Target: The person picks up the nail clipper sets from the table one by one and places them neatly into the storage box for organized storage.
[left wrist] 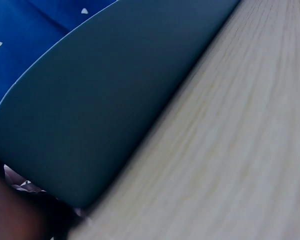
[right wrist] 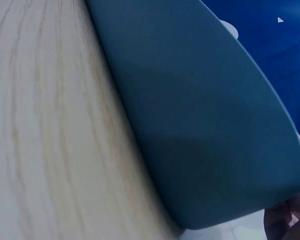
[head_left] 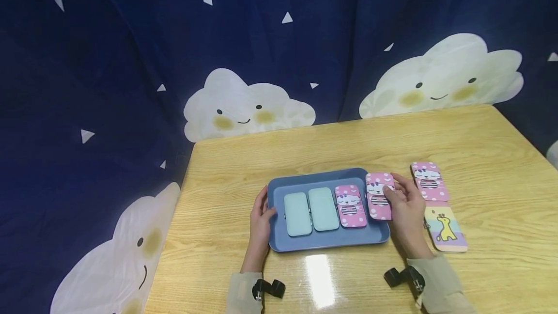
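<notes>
My left hand (head_left: pixel 260 219) grips the left rim of a blue tray (head_left: pixel 322 244), thumb over the edge. In my right hand (head_left: pixel 407 207) is a small pink case (head_left: pixel 379 210) with a cartoon animal on it, pinched with the thumb on its front, over the tray's right edge. Inside the tray lie a mint-green case (head_left: pixel 298 214), a second mint-green case (head_left: pixel 323 210) and a pink case (head_left: pixel 350 207), side by side. Both wrist views are mostly filled by the tray's outer wall (left wrist: pixel 90 110); a bit of the right hand (right wrist: pixel 290 220) shows at the lower right corner.
Right of the tray, another pink case (head_left: pixel 429 183) lies on the wooden table (head_left: pixel 226 159). Just nearer is a pastel case with a giraffe (head_left: pixel 445 229). A dark blue curtain (head_left: pixel 261 38) with clouds hangs behind the table and along its left side.
</notes>
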Action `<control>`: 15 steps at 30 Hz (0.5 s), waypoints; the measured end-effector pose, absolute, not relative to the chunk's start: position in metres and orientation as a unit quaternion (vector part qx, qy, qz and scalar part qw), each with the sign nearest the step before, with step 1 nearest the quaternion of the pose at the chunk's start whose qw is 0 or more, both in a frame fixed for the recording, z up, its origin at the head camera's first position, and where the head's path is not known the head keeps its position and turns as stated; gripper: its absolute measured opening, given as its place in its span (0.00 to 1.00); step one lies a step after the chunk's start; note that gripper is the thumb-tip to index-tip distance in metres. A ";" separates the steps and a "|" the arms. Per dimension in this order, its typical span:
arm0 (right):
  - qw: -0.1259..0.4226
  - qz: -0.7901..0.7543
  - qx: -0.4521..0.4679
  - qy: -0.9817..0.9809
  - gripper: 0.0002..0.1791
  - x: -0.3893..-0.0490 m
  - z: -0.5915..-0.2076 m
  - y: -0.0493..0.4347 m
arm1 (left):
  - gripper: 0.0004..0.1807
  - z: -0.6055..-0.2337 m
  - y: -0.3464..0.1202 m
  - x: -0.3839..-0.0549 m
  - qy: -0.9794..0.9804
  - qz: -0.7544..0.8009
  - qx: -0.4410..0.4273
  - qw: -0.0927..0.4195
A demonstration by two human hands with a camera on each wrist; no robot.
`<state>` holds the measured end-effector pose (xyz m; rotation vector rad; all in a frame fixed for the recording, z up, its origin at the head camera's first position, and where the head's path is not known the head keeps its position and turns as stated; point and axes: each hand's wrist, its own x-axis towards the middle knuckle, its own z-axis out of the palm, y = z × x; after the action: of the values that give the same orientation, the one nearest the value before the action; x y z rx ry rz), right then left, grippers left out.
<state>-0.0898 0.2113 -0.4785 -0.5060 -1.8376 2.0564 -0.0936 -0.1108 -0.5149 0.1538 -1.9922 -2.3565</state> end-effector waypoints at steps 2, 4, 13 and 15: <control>0.170 0.715 -0.178 -0.654 0.23 -0.090 -0.479 0.211 | 0.36 -0.515 -0.111 -0.094 -0.644 -0.763 0.050 0.026; 0.174 0.711 -0.178 -0.657 0.23 -0.090 -0.480 0.211 | 0.36 -0.516 -0.111 -0.094 -0.644 -0.763 0.050 0.026; 0.184 0.717 -0.174 -0.649 0.24 -0.091 -0.480 0.210 | 0.36 -0.515 -0.111 -0.094 -0.639 -0.767 0.043 0.030; 0.183 0.717 -0.175 -0.649 0.24 -0.091 -0.480 0.209 | 0.36 -0.515 -0.110 -0.094 -0.640 -0.767 0.044 0.030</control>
<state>-0.0910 0.2093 -0.4797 -0.4927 -1.8314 2.0226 -0.0940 -0.1104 -0.5151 0.1367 -1.9733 -2.3640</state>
